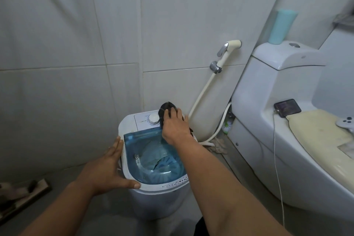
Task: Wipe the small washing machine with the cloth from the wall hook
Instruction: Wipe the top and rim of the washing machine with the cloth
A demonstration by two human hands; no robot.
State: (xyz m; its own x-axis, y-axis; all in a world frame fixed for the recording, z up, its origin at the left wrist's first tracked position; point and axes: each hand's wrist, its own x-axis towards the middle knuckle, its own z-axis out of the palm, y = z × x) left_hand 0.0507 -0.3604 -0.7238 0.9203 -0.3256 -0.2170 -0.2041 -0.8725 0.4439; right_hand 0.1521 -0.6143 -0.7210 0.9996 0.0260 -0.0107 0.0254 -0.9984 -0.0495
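A small white washing machine [132,123] with a clear blue lid stands on the floor against the tiled wall. My right hand [175,126] presses a dark cloth [165,108] onto the control panel at the back, beside the white dial [154,119]. My left hand [107,168] rests flat on the machine's left rim, fingers spread, thumb on the front edge. Most of the cloth is hidden under my right hand.
A white toilet [268,120] stands close on the right, with a phone [287,107] and its cable on it. A bidet sprayer [228,48] and hose hang on the wall behind the machine. A teal bottle [281,27] sits on the cistern. Dark objects [21,195] lie at the lower left floor.
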